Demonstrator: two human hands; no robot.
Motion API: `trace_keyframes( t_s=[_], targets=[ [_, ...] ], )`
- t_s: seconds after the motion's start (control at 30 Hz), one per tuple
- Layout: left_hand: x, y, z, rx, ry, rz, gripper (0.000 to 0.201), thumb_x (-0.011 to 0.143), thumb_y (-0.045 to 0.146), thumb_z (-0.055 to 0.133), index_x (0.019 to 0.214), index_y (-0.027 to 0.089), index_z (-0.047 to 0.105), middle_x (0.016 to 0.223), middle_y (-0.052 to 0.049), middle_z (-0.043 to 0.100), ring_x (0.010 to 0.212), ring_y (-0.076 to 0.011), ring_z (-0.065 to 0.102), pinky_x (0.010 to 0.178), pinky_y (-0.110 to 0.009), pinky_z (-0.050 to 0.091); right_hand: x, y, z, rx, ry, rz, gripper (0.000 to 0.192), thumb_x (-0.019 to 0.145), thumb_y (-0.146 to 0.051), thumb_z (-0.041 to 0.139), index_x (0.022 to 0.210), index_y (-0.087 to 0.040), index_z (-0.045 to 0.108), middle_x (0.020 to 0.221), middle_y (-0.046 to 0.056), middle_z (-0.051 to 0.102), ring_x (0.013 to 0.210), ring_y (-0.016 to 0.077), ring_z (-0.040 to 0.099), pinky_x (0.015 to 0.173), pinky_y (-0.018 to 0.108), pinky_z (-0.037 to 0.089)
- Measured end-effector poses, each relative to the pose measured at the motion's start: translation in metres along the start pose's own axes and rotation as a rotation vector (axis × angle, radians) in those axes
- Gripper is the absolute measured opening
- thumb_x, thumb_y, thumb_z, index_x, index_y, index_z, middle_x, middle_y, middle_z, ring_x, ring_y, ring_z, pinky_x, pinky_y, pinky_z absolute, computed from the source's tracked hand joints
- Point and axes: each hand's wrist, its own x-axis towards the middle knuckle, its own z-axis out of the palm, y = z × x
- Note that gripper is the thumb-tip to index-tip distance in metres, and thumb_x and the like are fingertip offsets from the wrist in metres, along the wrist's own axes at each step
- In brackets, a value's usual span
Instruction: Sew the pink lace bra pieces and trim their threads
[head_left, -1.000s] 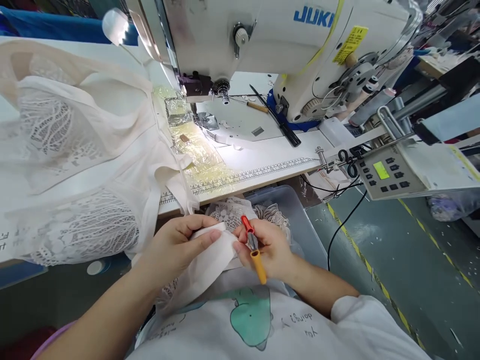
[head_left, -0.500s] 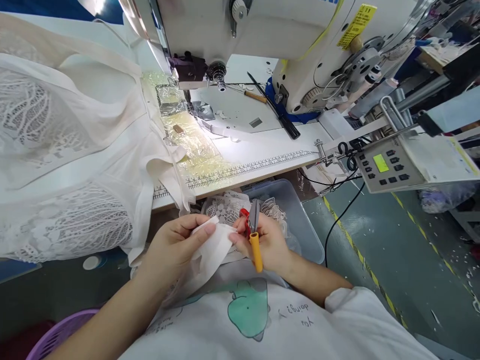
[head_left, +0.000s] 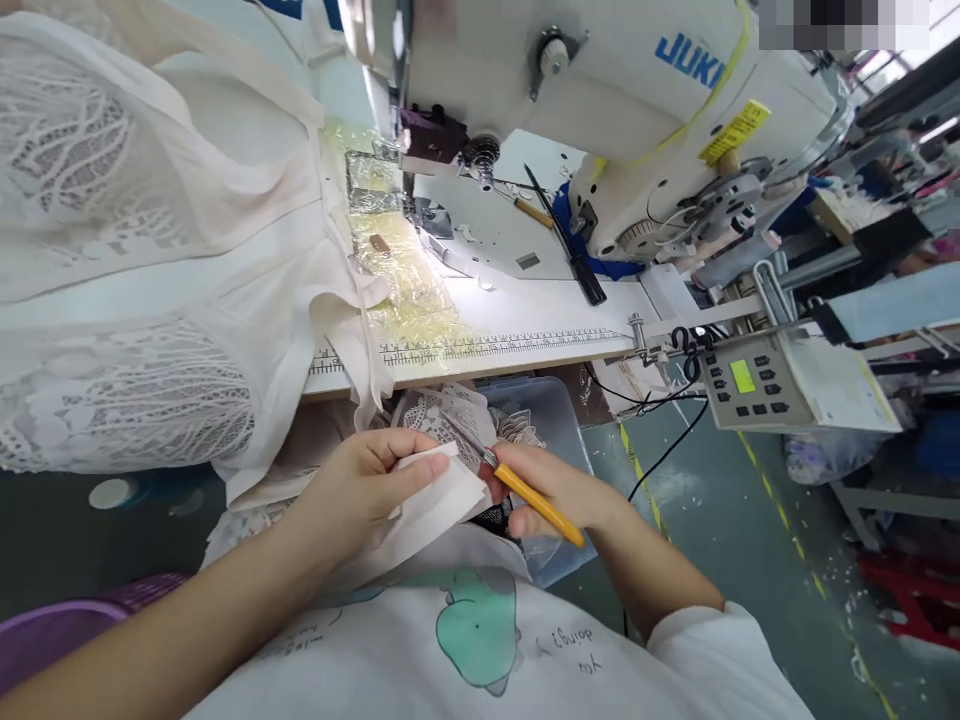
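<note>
My left hand (head_left: pixel 382 490) pinches a piece of white fabric (head_left: pixel 431 500) between thumb and fingers, low in front of the table edge. In my right hand (head_left: pixel 555 485) is a pair of scissors (head_left: pixel 536 500) with an orange handle; its blades point up and left, just beside the fabric's upper corner. Part of the scissors is hidden by my fingers. Lace pieces (head_left: pixel 442 410) lie behind the fabric, partly in a clear plastic bin (head_left: pixel 555 410). To the left, a white lace garment (head_left: pixel 172 390) drapes over the table edge.
A sewing machine (head_left: pixel 622 80) stands on the white table (head_left: pixel 510 300), whose front edge carries a ruler strip. A screwdriver (head_left: pixel 585 270) and a wooden-handled tool (head_left: pixel 534 212) lie by the machine. A control panel (head_left: pixel 750 380) juts out at right. A purple basket (head_left: pixel 60 630) sits lower left.
The scissors have turned in my right hand, from blades upward to blades slanting left. My right fingers have moved away from the fabric's edge. The view has shifted.
</note>
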Motion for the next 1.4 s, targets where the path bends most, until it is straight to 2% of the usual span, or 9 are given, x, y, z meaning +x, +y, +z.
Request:
trace_keyframes(
  t_s=[0.07,0.17,0.37,0.47,0.6,0.7,0.83,1.0,1.4],
  targets=[
    [0.000,-0.001,-0.001,0.069,-0.008,0.010,0.036,0.060,0.051,0.068,0.058,0.017,0.057,0.048,0.004,0.038,0.045,-0.0087,0.030,0.044,-0.021,0.021,-0.005,0.000,-0.010,-0.131,-0.086,-0.025,0.065,0.080,-0.084,0.023,0.071,-0.021,0.037,0.068,0.004,0.050,0.057,0.0148,0.045,0.052,0.026,0.037],
    [0.003,-0.006,-0.003,0.160,-0.029,0.058,0.037,0.065,0.053,0.061,0.059,0.017,0.054,0.049,0.005,0.034,0.046,-0.0091,0.028,0.044,-0.022,0.020,-0.011,-0.004,-0.017,-0.189,-0.172,0.006,0.067,0.080,-0.085,0.018,0.070,-0.021,0.037,0.067,0.003,0.047,0.057,0.0142,0.042,0.051,0.025,0.033],
    [0.005,-0.005,-0.002,0.211,-0.030,0.102,0.035,0.068,0.048,0.059,0.056,0.017,0.050,0.049,0.006,0.032,0.047,-0.0078,0.028,0.044,-0.020,0.021,-0.012,-0.008,-0.020,-0.303,-0.192,0.155,0.073,0.072,-0.092,0.018,0.065,-0.021,0.034,0.059,-0.002,0.038,0.051,0.0117,0.032,0.049,0.024,0.024],
    [0.006,-0.005,-0.003,0.170,-0.032,0.077,0.034,0.067,0.047,0.061,0.057,0.016,0.051,0.050,0.006,0.032,0.047,-0.0073,0.026,0.044,-0.020,0.019,-0.010,-0.006,-0.021,-0.262,-0.219,0.182,0.075,0.070,-0.093,0.020,0.065,-0.020,0.036,0.058,-0.002,0.038,0.051,0.0112,0.033,0.049,0.023,0.025],
    [0.006,-0.007,-0.006,0.070,-0.101,0.030,0.033,0.064,0.048,0.065,0.066,0.015,0.061,0.056,0.003,0.041,0.049,-0.0091,0.031,0.045,-0.021,0.021,-0.010,-0.005,-0.021,-0.115,-0.278,0.158,0.079,0.071,-0.092,0.017,0.072,-0.018,0.044,0.058,-0.002,0.043,0.051,0.0112,0.038,0.049,0.023,0.029],
    [0.007,-0.008,-0.008,0.077,-0.109,0.027,0.033,0.065,0.048,0.063,0.069,0.015,0.064,0.058,0.002,0.043,0.052,-0.0105,0.033,0.046,-0.023,0.022,-0.010,-0.007,-0.023,-0.133,-0.308,0.176,0.078,0.071,-0.092,0.017,0.073,-0.018,0.042,0.060,-0.001,0.043,0.052,0.0113,0.038,0.050,0.023,0.029],
    [0.007,-0.008,-0.007,0.138,-0.087,-0.001,0.034,0.065,0.050,0.062,0.063,0.016,0.059,0.055,0.003,0.039,0.051,-0.0097,0.030,0.047,-0.023,0.019,-0.009,-0.014,-0.028,-0.313,-0.323,0.217,0.074,0.070,-0.093,0.014,0.068,-0.021,0.031,0.061,-0.002,0.037,0.054,0.0117,0.031,0.051,0.024,0.025],
    [0.009,-0.010,-0.005,0.150,-0.066,-0.003,0.034,0.065,0.049,0.062,0.060,0.017,0.053,0.053,0.005,0.036,0.049,-0.0088,0.029,0.045,-0.022,0.018,-0.006,-0.022,-0.031,-0.412,-0.318,0.245,0.076,0.067,-0.095,0.012,0.067,-0.021,0.029,0.061,-0.002,0.037,0.052,0.0118,0.028,0.050,0.025,0.021],
    [0.010,-0.007,-0.004,0.146,-0.072,0.043,0.032,0.064,0.046,0.061,0.055,0.018,0.048,0.057,0.003,0.038,0.053,-0.0102,0.031,0.048,-0.023,0.022,-0.010,-0.016,-0.024,-0.305,-0.234,0.325,0.073,0.070,-0.093,0.018,0.063,-0.021,0.029,0.057,-0.003,0.034,0.051,0.0103,0.026,0.048,0.023,0.020]
  ],
)
